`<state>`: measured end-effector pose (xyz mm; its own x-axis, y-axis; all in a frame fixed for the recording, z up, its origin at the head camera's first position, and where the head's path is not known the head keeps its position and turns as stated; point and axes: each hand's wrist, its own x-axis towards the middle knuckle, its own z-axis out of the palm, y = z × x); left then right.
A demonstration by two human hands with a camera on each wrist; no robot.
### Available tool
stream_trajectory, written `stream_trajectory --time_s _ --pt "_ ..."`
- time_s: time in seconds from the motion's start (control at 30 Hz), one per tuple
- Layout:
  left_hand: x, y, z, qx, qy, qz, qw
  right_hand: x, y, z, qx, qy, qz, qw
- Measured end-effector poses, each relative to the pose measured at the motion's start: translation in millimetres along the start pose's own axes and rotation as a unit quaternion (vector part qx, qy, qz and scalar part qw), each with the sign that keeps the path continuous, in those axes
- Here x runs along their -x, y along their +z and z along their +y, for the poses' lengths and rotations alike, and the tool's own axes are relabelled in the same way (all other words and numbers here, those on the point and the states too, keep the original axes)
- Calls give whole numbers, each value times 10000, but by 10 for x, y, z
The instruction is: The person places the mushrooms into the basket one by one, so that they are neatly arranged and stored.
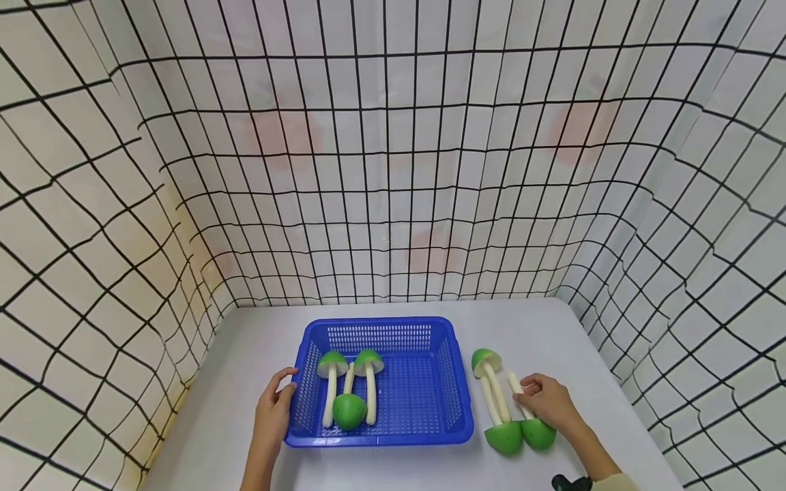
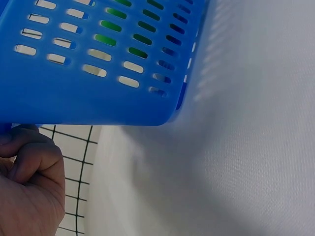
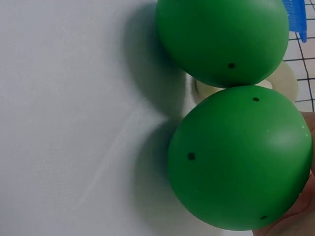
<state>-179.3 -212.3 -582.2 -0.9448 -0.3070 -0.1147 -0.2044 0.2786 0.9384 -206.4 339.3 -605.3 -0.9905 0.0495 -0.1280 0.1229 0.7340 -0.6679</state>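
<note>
A blue plastic basket (image 1: 379, 440) stands on the table, and my left hand (image 1: 273, 409) grips its left rim with curled fingers, also seen on the left hand (image 2: 34, 187) in its wrist view. Inside, at the left, lie three toy mushrooms with green caps and cream stems, one with its cap (image 1: 349, 412) toward me. Right of the basket, my right hand (image 1: 546, 401) pinches the stem of a mushroom (image 1: 538, 435) whose cap faces me. Beside it lie two more, a near-cap mushroom (image 1: 503, 438) and a far-cap mushroom (image 1: 486, 361), stems side by side.
Black wire mesh (image 1: 387, 170) in front of white sheeting rises behind and on both sides of the white table (image 1: 245, 341). A small black object (image 1: 571, 483) shows by the right sleeve (image 1: 616, 483).
</note>
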Motion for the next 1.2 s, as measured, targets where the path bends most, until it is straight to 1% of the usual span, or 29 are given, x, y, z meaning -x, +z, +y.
stream_trajectory --time_s 0.07,0.17,0.27,0.43,0.53,0.67,0.77,0.97,1.03,1.2 --pt "13 -11 -17 2 -39 1 10000 42 -9 -22 2 -17 32 10000" --pt "7 -8 -19 37 19 -10 10000 69 -61 -79 14 -132 214 9997" --pt "-1 1 -11 79 40 0 10000 78 -121 -125 100 -153 322 9993" --pt "1 10 8 81 5 -5 10000 83 -202 -178 126 -117 434 9989" --pt "5 12 25 84 26 -35 10000 86 -233 -237 39 -77 517 9986" --pt "14 8 32 72 40 -24 10000 76 -258 -344 -335 -31 497 9982" --pt "24 3 21 104 51 7 9999 63 -272 -411 -601 -94 489 9969" --pt "60 -7 -25 148 4 1 9999 51 -264 -474 -812 -111 522 9953" --pt "67 -10 -30 144 -32 -23 9999 48 -254 -497 -953 -90 539 9939" --pt "71 -8 -27 204 16 -24 9998 24 -226 -599 -1408 -37 540 9886"
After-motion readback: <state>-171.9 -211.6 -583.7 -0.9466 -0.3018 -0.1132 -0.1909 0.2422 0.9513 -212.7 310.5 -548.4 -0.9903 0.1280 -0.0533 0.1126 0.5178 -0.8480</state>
